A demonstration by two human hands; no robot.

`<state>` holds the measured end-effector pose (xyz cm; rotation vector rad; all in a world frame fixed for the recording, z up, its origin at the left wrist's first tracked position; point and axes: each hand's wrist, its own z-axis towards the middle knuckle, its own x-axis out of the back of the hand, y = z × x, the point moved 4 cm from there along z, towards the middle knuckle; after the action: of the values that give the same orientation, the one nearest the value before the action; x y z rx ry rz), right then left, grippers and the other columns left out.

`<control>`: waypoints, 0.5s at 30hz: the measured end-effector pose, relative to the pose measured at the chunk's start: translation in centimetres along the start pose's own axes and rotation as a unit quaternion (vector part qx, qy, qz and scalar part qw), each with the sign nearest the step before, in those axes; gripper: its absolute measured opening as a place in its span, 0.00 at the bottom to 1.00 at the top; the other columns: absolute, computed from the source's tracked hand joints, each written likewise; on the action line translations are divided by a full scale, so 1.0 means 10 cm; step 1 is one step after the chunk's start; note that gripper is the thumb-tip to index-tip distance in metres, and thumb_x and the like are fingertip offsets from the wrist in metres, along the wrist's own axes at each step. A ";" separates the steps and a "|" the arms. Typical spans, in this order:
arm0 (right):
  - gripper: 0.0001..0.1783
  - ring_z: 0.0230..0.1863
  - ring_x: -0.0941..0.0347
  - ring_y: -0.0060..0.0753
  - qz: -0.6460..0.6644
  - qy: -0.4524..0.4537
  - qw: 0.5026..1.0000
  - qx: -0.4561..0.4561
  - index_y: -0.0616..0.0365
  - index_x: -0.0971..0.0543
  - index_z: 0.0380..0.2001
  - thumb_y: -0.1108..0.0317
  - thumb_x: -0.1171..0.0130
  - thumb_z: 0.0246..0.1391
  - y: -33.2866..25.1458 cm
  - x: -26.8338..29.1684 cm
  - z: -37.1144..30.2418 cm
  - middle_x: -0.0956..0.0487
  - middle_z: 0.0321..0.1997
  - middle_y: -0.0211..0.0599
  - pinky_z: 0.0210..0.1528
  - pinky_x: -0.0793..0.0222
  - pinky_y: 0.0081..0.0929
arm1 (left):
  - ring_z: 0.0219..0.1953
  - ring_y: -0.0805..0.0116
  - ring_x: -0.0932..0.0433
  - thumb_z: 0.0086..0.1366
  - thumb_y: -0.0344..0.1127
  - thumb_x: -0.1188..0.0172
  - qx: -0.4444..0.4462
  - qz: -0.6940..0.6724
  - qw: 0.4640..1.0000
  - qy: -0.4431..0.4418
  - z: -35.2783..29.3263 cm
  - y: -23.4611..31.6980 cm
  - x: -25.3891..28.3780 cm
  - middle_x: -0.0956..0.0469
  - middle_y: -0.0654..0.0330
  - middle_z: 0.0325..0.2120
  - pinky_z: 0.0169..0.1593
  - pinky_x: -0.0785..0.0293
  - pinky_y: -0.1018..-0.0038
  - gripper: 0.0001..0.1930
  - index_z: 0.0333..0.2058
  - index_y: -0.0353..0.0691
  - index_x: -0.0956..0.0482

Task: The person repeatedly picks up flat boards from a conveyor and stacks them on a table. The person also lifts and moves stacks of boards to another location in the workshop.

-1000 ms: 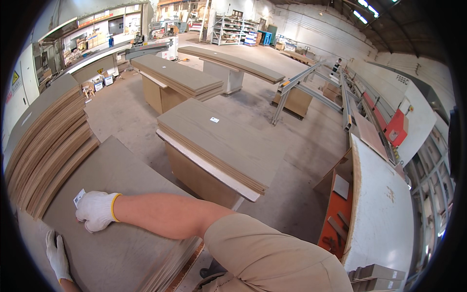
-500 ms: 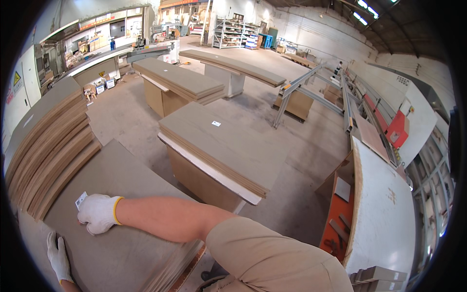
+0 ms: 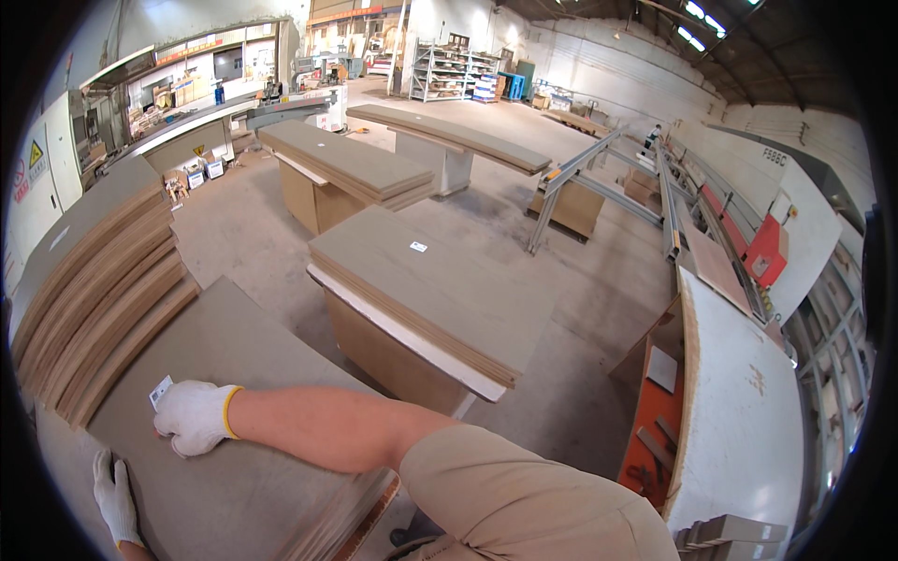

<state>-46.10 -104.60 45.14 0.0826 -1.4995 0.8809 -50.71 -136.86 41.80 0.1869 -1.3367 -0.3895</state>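
My right hand [image 3: 196,418], in a white knit glove with a yellow cuff, reaches across a large grey-brown panel [image 3: 234,341]. Its fingers are curled down at a small white printed label [image 3: 161,391], which sticks out past the far side of the glove; the fingertips are hidden. At the panel's left edge lies my left hand [image 3: 114,503], gloved alike, with its fingers stretched out and nothing in them. The panel is the top of a stack whose layered edges [image 3: 341,514] show near my body.
A tall stack of boards [image 3: 103,290] stands at the left. Ahead, a labelled board pile [image 3: 430,290] rests on a box-like support, with more piles [image 3: 346,154] behind. On the right are a metal roller frame [image 3: 599,178] and a white-topped bench [image 3: 734,402].
The view has shifted slightly, so the scene sits a little lower. Both hands keep nearly the same places on the panel, and the label still shows beside my right hand.
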 end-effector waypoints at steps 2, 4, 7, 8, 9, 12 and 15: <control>0.23 0.55 0.18 0.54 0.004 0.006 1.000 0.007 0.50 0.13 0.53 0.59 0.39 0.55 -0.01 0.01 -0.01 0.14 0.51 0.48 0.59 0.24 0.44 | 0.69 0.46 0.28 0.74 0.41 0.44 -0.009 -0.009 1.000 -0.002 0.00 0.01 -0.01 0.26 0.43 0.66 0.72 0.37 0.61 0.27 0.64 0.28 0.26; 0.22 0.53 0.18 0.57 0.008 0.012 1.000 0.013 0.55 0.13 0.51 0.60 0.38 0.54 -0.02 0.03 -0.02 0.14 0.49 0.52 0.57 0.23 0.45 | 0.69 0.46 0.28 0.74 0.41 0.44 -0.010 -0.015 1.000 0.003 0.00 0.00 -0.01 0.26 0.42 0.66 0.73 0.37 0.61 0.26 0.63 0.28 0.25; 0.23 0.52 0.18 0.57 0.008 0.008 1.000 0.008 0.55 0.13 0.51 0.61 0.39 0.53 -0.03 0.04 -0.03 0.14 0.48 0.52 0.57 0.23 0.46 | 0.68 0.46 0.28 0.74 0.40 0.43 -0.011 -0.017 1.000 0.007 0.00 -0.01 -0.02 0.26 0.43 0.66 0.72 0.37 0.61 0.25 0.62 0.28 0.24; 0.23 0.52 0.18 0.57 0.010 0.009 1.000 0.008 0.55 0.13 0.52 0.61 0.38 0.53 -0.03 0.05 -0.03 0.14 0.48 0.52 0.57 0.23 0.46 | 0.68 0.46 0.28 0.73 0.40 0.43 -0.012 -0.019 1.000 0.007 0.00 -0.02 -0.02 0.26 0.43 0.66 0.72 0.37 0.61 0.25 0.62 0.28 0.24; 0.23 0.52 0.18 0.57 0.012 0.006 1.000 0.004 0.55 0.13 0.52 0.61 0.38 0.53 -0.03 0.05 -0.03 0.14 0.48 0.52 0.57 0.23 0.46 | 0.68 0.46 0.28 0.73 0.40 0.43 -0.006 -0.020 1.000 0.011 0.01 -0.02 -0.02 0.26 0.43 0.65 0.72 0.37 0.61 0.25 0.61 0.28 0.24; 0.24 0.52 0.18 0.58 0.006 0.005 1.000 0.008 0.55 0.14 0.53 0.61 0.38 0.53 -0.04 0.05 -0.03 0.14 0.48 0.53 0.57 0.22 0.47 | 0.68 0.45 0.28 0.73 0.39 0.42 -0.007 -0.019 1.000 0.018 0.01 -0.03 -0.02 0.25 0.43 0.65 0.72 0.36 0.61 0.24 0.61 0.28 0.23; 0.24 0.52 0.18 0.58 0.006 0.004 1.000 0.010 0.54 0.14 0.53 0.61 0.38 0.54 -0.04 0.04 -0.02 0.14 0.48 0.53 0.57 0.22 0.47 | 0.67 0.45 0.27 0.72 0.39 0.42 -0.014 -0.021 1.000 0.018 0.00 -0.03 -0.02 0.25 0.42 0.64 0.72 0.36 0.61 0.24 0.60 0.27 0.23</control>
<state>-45.80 -104.57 45.65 0.0849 -1.4843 0.9050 -50.82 -137.09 41.50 0.1979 -1.2937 -0.4393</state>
